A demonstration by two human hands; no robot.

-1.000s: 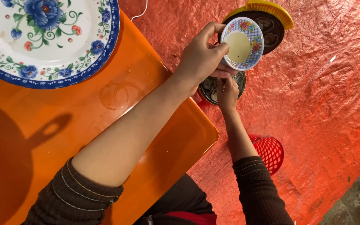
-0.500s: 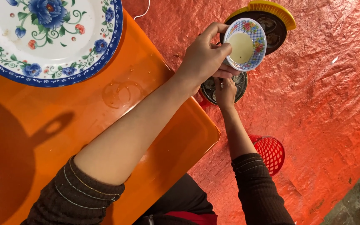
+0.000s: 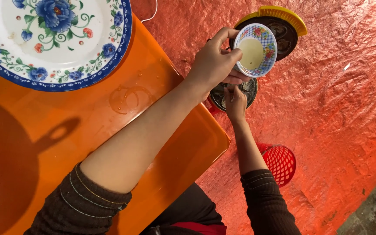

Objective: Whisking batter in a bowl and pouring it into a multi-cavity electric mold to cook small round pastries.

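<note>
Just past the right edge of the orange worktop (image 3: 109, 130), a small bowl (image 3: 255, 55) with a checked, flowered rim is held up in the air by the left hand (image 3: 214, 65). Its grip is closed on the bowl's near rim, thumb above and fingers curled underneath. The bowl tilts toward the camera, showing a pale inside. Right below it the right hand (image 3: 236, 102) reaches down to a dark round dish (image 3: 249, 89) on the floor; the left hand and the bowl cover most of that dish, and whether the right grip is open or closed cannot be told. Beyond the bowl lies a dark round tray (image 3: 283, 35) with a yellow comb-like rim, partly hidden by the bowl. A red mesh basket (image 3: 279, 161) stands near the right forearm, its left side hidden behind it. On the worktop a large plate (image 3: 53, 48) with blue flowers is cut off by the top and left borders. An orange-red mat (image 3: 340, 100) covers the floor, with open room to the right.
</note>
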